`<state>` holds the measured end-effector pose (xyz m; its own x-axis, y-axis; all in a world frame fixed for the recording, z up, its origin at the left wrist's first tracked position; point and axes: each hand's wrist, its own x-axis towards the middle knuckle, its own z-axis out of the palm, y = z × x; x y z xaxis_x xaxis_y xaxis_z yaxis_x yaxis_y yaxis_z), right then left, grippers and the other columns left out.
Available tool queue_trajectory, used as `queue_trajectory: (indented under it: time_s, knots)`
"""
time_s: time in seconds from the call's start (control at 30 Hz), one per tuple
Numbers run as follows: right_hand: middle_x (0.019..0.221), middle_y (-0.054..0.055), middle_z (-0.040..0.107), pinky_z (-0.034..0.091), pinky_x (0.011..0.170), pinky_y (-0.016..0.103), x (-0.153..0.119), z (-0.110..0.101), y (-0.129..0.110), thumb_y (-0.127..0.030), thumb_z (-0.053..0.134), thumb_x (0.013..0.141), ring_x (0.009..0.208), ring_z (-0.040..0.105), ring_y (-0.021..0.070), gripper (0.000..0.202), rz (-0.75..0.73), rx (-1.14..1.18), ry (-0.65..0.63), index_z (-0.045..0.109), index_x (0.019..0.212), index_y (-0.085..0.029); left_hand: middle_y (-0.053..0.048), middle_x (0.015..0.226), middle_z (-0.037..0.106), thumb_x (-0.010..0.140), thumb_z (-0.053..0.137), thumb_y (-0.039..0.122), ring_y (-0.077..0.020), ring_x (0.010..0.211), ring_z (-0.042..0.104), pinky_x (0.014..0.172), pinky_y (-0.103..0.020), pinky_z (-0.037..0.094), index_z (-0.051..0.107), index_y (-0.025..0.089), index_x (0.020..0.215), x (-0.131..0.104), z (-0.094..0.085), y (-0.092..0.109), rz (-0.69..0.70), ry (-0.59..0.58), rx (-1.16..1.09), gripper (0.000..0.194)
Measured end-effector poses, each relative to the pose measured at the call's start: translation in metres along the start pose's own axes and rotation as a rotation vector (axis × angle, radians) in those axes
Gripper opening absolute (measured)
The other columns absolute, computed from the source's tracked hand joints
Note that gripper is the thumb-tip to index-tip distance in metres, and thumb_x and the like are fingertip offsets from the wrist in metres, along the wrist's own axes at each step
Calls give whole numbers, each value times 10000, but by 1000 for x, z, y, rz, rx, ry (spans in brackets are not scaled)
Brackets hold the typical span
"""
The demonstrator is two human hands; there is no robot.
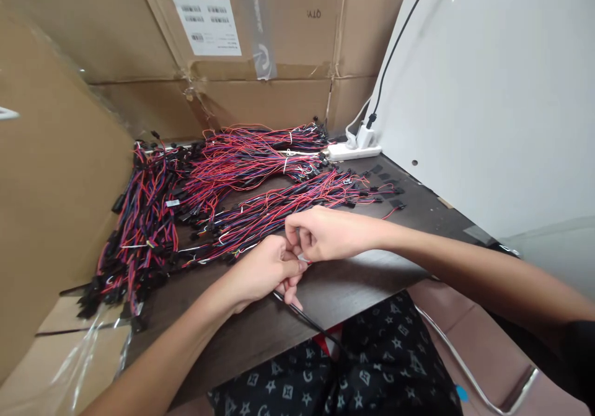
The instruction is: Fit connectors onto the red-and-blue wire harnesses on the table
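Near the table's front edge, my left hand is closed around a black cable, which runs down from my fingers toward my lap. My right hand meets it, fingers pinched at the fingertips of the left. A small white and red bit shows between the two hands; its kind is too small to make out. Just behind my hands lies a loose row of red, blue and black wire harnesses with black connectors, their right ends fanned out on the dark table.
Tied wire bundles lie at the back, and a tangled heap of harnesses covers the left side. A white power strip with plugs sits at the back right. Cardboard boxes and a white panel enclose the table.
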<state>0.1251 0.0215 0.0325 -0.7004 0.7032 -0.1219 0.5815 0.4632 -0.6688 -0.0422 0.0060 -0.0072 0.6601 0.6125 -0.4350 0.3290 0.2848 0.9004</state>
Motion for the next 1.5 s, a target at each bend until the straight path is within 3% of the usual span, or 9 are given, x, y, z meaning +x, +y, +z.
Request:
queue_trajectory:
  time_s: [0.17,0.3,0.43,0.63,0.87,1.07,1.37,1.5]
  knots:
    - [635,-43,588,376,472,160,2,-3,4,45,606,670,549,543,86,248,64,123,-75,529,821,-136,11,426,522,726,556,283,-119,375,530,476,-242,498,479,146,649,0,1,1,-31,11,37,176]
    - [681,-25,623,450,551,186,5,-3,21,-7,665,670,610,585,102,260,70,448,-161,529,850,-137,4,431,522,711,545,272,-124,384,548,464,-225,482,462,148,618,-1,1,1,-38,28,51,176]
    - [735,4,639,484,658,237,5,2,36,-136,728,665,682,602,115,270,36,676,-143,548,865,-125,42,445,513,703,552,253,-111,363,519,455,-236,484,492,141,736,-2,0,1,-31,58,15,131]
    - [693,6,618,427,567,196,2,13,39,-257,740,715,610,538,92,218,1,531,-61,592,786,-114,56,481,514,694,547,228,-92,371,504,477,-249,498,471,151,737,-3,-3,0,-17,83,4,117]
    - [528,-41,535,376,404,152,2,27,35,-177,598,804,420,481,68,96,104,622,1,527,757,-134,62,485,502,710,531,230,-79,364,494,432,-195,450,476,147,743,-2,-6,0,-8,105,-9,106]
    - [497,-52,498,342,409,134,1,33,37,-175,616,766,421,450,53,114,81,680,86,518,732,-128,65,492,506,695,584,253,-89,369,497,473,-251,509,478,151,755,-2,-7,-1,-19,65,-62,159]
    - [531,-48,505,304,397,137,1,32,36,-180,636,745,415,427,48,119,83,681,71,530,738,-126,63,497,493,716,546,238,-82,366,501,420,-178,424,479,148,747,-3,-6,2,-22,85,-21,117]
    - [555,-41,511,294,396,143,1,31,35,-285,692,746,422,404,44,222,85,707,53,541,744,-122,61,506,492,710,540,225,-84,367,500,408,-177,420,473,152,739,-3,-5,3,-13,100,-10,104]
